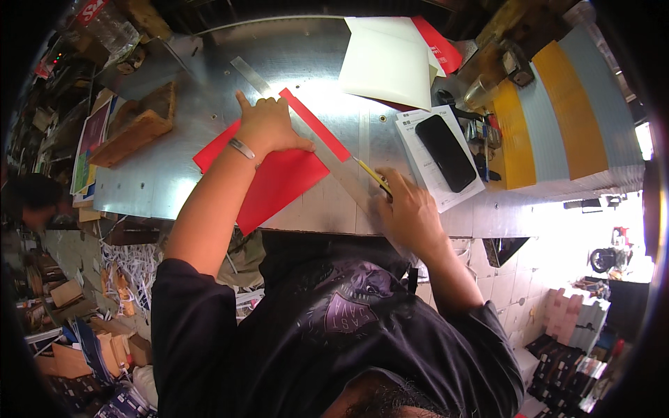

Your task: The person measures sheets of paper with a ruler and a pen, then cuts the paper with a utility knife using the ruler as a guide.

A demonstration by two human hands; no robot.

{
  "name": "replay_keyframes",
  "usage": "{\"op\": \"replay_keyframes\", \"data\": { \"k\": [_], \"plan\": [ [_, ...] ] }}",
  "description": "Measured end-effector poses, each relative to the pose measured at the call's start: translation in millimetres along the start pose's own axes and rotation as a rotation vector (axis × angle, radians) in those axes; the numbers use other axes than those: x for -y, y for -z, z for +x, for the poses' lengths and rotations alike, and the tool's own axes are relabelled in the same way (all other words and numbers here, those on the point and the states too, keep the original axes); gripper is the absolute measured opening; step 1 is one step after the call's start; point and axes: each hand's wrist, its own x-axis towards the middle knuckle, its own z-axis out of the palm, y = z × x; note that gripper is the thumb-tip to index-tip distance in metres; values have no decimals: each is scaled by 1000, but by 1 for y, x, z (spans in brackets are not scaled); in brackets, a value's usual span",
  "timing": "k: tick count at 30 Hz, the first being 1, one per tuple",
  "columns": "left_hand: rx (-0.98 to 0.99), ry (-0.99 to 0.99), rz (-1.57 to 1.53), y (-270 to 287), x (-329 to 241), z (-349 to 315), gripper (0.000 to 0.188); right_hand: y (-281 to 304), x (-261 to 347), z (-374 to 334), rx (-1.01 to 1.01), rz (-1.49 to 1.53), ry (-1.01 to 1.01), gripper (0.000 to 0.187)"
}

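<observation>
My left hand is spread flat with its thumb out, pressing on a long metal ruler and a red sheet. The ruler lies slantwise across the sheet, from the far left down toward the table's near edge. Along the ruler's right side shows a narrow red strip. In my right hand is a slim yellow cutter knife, its tip close to the near end of the strip. My right fingers are closed round its handle, and its back end is hidden in the hand.
On the metal table, a wooden block stands at the left. At the right, a black phone rests on printed papers. White sheets lie at the back. Yellow and blue-grey stacks stand far right.
</observation>
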Motion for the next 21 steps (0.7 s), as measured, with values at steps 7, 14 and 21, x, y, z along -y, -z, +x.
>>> {"op": "replay_keyframes", "data": {
  "k": [7, 14, 21],
  "plan": [
    [-335, -36, -60, -39, 9, -22, 121, -16, 13, -16, 0, 86, -129, 45],
    [-364, -171, -220, -88, -4, -122, 139, -39, 6, -21, -42, 79, -199, 28],
    [-201, -128, -300, -115, 4, -175, 123, -33, 10, -33, -161, -51, -143, 37]
  ]
}}
